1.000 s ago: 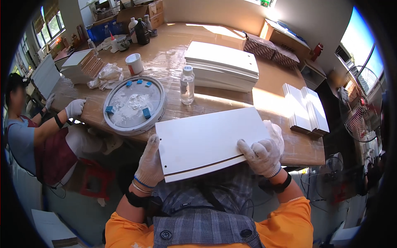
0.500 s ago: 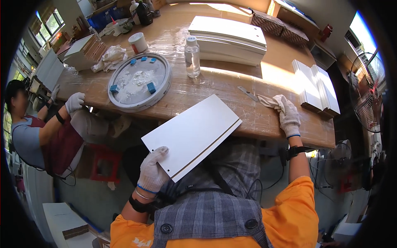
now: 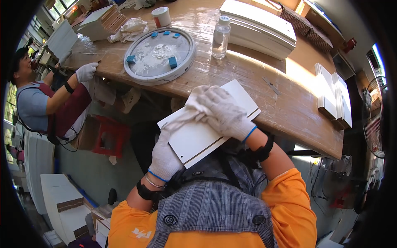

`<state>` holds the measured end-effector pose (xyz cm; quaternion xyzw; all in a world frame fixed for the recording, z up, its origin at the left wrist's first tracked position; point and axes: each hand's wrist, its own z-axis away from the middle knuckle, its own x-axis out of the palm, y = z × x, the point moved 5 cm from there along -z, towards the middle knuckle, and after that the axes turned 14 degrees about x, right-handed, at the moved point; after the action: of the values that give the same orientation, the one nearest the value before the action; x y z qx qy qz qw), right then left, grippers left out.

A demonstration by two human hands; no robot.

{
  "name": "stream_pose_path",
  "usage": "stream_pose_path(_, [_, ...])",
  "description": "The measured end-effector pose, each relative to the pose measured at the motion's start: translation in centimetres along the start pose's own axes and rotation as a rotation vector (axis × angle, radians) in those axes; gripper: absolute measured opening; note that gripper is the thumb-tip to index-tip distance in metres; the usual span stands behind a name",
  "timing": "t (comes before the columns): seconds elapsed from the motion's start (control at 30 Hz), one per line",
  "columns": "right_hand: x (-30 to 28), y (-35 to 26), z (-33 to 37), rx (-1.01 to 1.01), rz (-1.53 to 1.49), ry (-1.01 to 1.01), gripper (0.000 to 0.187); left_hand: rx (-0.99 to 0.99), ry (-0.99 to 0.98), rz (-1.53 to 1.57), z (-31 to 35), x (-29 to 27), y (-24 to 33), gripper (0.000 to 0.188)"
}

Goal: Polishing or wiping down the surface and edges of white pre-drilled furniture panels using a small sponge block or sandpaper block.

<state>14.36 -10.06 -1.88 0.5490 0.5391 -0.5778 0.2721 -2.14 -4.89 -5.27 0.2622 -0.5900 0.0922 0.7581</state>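
A white rectangular board (image 3: 196, 138) with a groove along one long edge and a small hole near its corner lies tilted above my lap. My gloved left hand (image 3: 164, 158) grips it at the near left end. On its upper face my gloved right hand (image 3: 226, 110) presses a pale cloth (image 3: 188, 118), fingers closed over it and smeared by motion. The right hand and cloth hide the board's middle.
On the table (image 3: 248, 82) stand a round grey tray (image 3: 144, 66) with white paste and blue blocks, a clear bottle (image 3: 220, 39), a white tub (image 3: 161, 17) and stacked white boards (image 3: 256, 31). A flat blade (image 3: 271, 86) lies rightward. A co-worker (image 3: 37, 99) sits at left.
My right hand has brought the cloth from the table's right side onto the board. The view has shifted, and the left hand still holds the board.
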Motion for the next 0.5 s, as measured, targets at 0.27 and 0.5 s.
stream_pose_path(0.27, [0.2, -2.7, 0.3, -0.025, 0.204, 0.035, 0.053, 0.094, 0.061, -0.101, -1.1, 0.7, 0.8, 0.071])
stream_pose_path(0.5, [-0.1, 2.2, -1.0, 0.125, 0.150, -0.022, 0.047, 0.091, 0.040, 0.020, -0.8, 0.2, 1.1, 0.068])
